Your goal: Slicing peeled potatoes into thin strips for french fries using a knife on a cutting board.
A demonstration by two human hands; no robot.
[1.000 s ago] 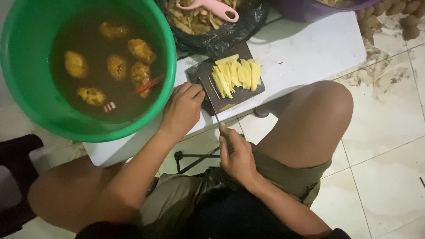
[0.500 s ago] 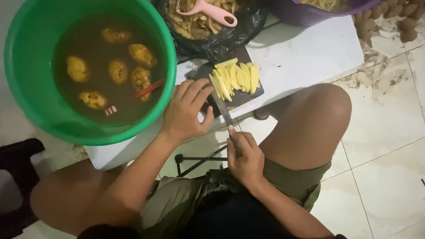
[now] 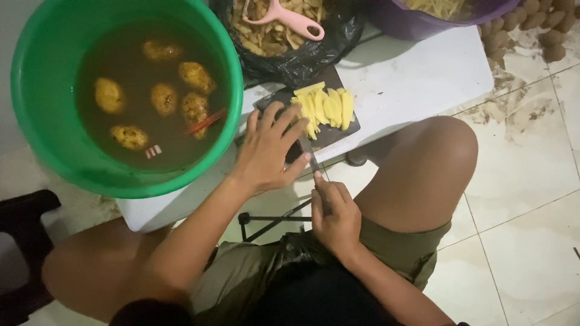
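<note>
A low white table [image 3: 423,78] stands on a pale, dirty tiled floor [image 3: 525,181]. On its near edge lies a dark cutting board [image 3: 326,136] with potato strips [image 3: 326,107]. The left hand [image 3: 269,151] rests spread open on the board; the right hand [image 3: 335,214] is closed around a knife [image 3: 311,158]. A green basin [image 3: 36,102] sits left.

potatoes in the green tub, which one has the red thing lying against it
The right-most potato in the green tub: the red stick crosses its lower right side, while the other five float clear of it.
</note>
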